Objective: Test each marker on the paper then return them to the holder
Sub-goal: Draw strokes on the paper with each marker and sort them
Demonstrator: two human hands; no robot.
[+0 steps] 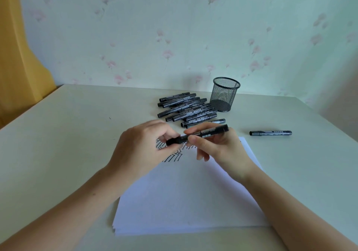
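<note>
Both hands hold one black marker (pixel 197 135) level above the far end of the paper (pixel 186 196). The left hand (pixel 141 150) pinches the marker's cap end between thumb and curled fingers; the right hand (pixel 219 150) grips the barrel, thumb and forefinger closed on it, the other fingers loosely bent beneath. Under the fingertips, black zigzag test strokes (pixel 170 154) mark the sheet. Just beyond the fingers lies a pile of markers (pixel 188 109); the mesh holder (pixel 224 95) stands upright beyond the pile's right end, near the table's (pixel 58 134) far edge and the wall. Right of the right hand's fingers, well apart, a single marker (pixel 270 133) lies on bare tabletop. Left of the left hand the tabletop runs open to its edge. The barrels carry pale label print, too small to read.
</note>
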